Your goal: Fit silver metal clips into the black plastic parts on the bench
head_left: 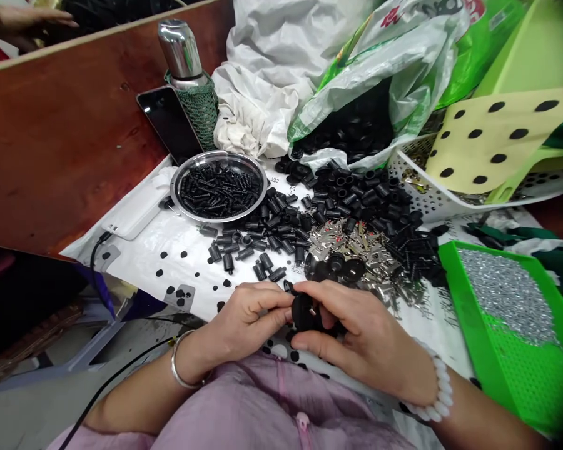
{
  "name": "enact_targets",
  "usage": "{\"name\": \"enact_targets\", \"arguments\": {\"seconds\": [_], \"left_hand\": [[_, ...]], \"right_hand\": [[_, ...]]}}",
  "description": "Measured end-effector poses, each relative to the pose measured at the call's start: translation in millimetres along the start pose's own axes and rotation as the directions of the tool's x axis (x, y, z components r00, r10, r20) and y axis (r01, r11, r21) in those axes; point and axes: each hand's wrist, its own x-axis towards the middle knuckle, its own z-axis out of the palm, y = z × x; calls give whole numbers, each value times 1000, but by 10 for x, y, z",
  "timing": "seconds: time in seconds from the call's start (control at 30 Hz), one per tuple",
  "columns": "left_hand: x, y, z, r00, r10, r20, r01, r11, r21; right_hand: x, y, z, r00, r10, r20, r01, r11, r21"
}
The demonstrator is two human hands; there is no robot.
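Black part (304, 312) in both hands (251, 317) (373, 331), metal pieces (378, 255) beyond, green tray (525, 378) right

A round black plastic part (304, 312) matched the short black plastic cylinders (274, 222) and thin black ribbed pieces (218, 190); the round steel bowl (218, 219) shone silver. Small flat silver metal strips (380, 262) showed red flecks. The rectangular plastic tray (471, 350) was bright green, its tiny bits (511, 294) silvery grey. Black oval spots patterned a pale yellow sheet (488, 144). The wooden board (75, 125) was reddish brown, the zipped garment (244, 406) lilac.
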Motion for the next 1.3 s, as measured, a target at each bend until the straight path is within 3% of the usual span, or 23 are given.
{"name": "enact_targets", "arguments": {"seconds": [0.1,0.23,0.47,0.63,0.8,0.93,1.1,1.2,1.3], "left_hand": [[13,18,-15,999,34,-13,-33,998,62],[16,0,-23,997,77,-17,-76,993,87],[-3,-80,58,968,224,-112,-209,968,136],[-9,-115,62,983,160,-88,-155,986,64],[-29,-160,27,980,196,-40,-194,980,41],[-30,-179,-16,968,212,-134,-193,971,140],[-3,-206,-2,940,308,-150,-275,939,206],[3,-219,32,924,355,-145,-316,919,237],[4,-224,43,928,347,-135,-309,921,239]], "right_hand": [[-9,-41,-11,995,-19,-98,10,996,-84],[-39,-84,4,988,-46,-145,21,986,-167],[-5,-76,122,973,-17,-228,-22,986,-168],[15,-60,168,987,10,-160,-32,990,-134],[-8,-1,133,992,-88,-88,80,993,-88],[-18,21,82,996,-82,-38,79,993,-86],[-8,-52,127,989,72,-130,-87,990,-112],[0,-80,160,980,59,-188,-90,983,-162],[10,-61,145,985,-9,-173,-32,972,-232]]}}
